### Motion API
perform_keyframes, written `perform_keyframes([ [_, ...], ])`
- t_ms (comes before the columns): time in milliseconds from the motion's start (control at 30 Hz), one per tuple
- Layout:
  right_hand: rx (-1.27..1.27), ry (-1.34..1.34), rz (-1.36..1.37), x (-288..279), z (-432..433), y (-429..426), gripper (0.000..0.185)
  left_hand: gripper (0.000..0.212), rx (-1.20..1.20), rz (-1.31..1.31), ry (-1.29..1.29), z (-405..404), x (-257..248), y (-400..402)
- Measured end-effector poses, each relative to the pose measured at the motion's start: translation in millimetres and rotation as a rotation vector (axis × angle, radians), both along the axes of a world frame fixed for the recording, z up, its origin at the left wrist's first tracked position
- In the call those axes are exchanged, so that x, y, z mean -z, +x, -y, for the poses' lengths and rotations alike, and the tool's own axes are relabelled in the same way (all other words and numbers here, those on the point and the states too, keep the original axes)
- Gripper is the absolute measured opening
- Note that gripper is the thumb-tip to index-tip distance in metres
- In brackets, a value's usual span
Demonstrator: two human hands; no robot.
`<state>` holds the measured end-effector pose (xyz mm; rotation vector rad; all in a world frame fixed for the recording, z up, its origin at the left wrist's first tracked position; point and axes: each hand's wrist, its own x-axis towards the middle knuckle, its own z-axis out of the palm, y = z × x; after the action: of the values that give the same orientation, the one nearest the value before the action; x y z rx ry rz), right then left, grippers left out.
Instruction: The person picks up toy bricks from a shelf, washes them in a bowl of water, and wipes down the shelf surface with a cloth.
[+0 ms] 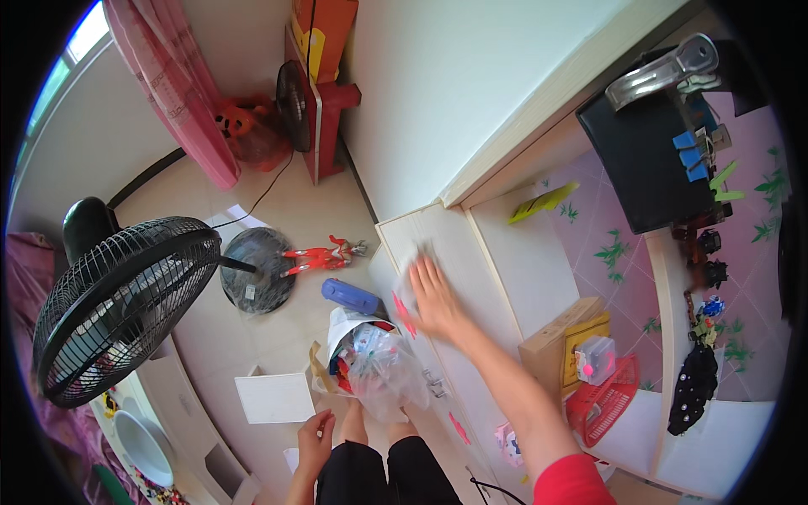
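My right hand (435, 303) lies flat on the pale wood-grain top (404, 230) of a low cabinet. Under its fingers is a whitish cloth (407, 283), mostly covered and blurred. A pink handle (403, 314) sits on the cabinet edge beside the palm. Held low near my left knee, my left hand (315, 437) has loosely curled fingers, and I see nothing in it. By my feet stands a bag of rubbish or mixed packaging (385, 366) with clear plastic on top. A blue-purple case (350, 295) lies just beyond the bag.
A black standing fan (132, 309) rises at left, its round base (255, 271) next to a red toy figure (325, 255). A white box (274, 398) lies on the floor. Right of my arm are a cardboard box (555, 334) and a red plastic basket (603, 404).
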<state>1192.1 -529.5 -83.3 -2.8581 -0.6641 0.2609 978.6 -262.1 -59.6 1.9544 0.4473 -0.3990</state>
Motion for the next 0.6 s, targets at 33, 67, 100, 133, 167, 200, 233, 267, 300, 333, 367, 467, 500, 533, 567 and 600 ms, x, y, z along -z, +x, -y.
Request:
perform_keyframes([
  [33,-0.02,-0.001,-0.046,-4,7,-36,0.091,0.02,0.001,0.008,0.003,-3,2,-4],
  [67,-0.021,-0.013,-0.104,-10,13,-69,0.092,0.02,-0.014,0.001,0.011,-7,4,-6],
  [100,-0.011,-0.04,-0.159,-20,24,-97,0.092,0.02,-0.02,-0.003,0.005,-7,7,-7],
  [133,-0.002,-0.041,-0.169,-24,34,-117,0.092,0.02,-0.024,-0.01,0.002,-6,9,-8],
  [167,0.006,-0.04,-0.177,-27,42,-133,0.093,0.02,-0.026,-0.009,-0.005,-4,11,-8],
  [200,0.015,-0.029,-0.185,-32,42,-138,0.093,0.02,-0.027,-0.009,-0.003,-5,12,-7],
  [233,0.003,-0.042,-0.16,-30,39,-131,0.093,0.02,-0.032,-0.009,0.004,-6,12,-8],
  [267,-0.012,-0.05,-0.135,-24,35,-115,0.093,0.02,-0.041,-0.028,-0.005,-6,10,-9],
  [300,-0.022,-0.06,-0.109,-21,26,-94,0.092,0.02,-0.038,-0.038,-0.002,-6,8,-9],
  [333,-0.02,-0.051,-0.048,-14,13,-66,0.091,0.02,-0.042,-0.048,0.01,-8,6,-11],
  [367,-0.003,-0.065,0.021,-13,6,-33,0.09,0.02,-0.032,-0.051,-0.001,-5,4,-9],
  [467,0.051,-0.057,0.102,-4,2,45,0.09,0.02,0.0,0.012,-0.036,6,3,-6],
  [500,0.076,-0.051,0.087,-1,-3,58,0.089,0.02,-0.001,0.014,-0.019,3,1,-7],
  [533,0.105,-0.05,0.073,0,-6,61,0.089,0.02,0.002,0.017,-0.006,1,1,-6],
  [567,0.084,-0.053,0.058,-2,-2,48,0.089,0.021,0.009,0.021,0.002,1,1,-5],
  [600,0.042,-0.044,0.048,-1,-4,29,0.089,0.021,-0.012,0.027,0.012,-7,2,-7],
])
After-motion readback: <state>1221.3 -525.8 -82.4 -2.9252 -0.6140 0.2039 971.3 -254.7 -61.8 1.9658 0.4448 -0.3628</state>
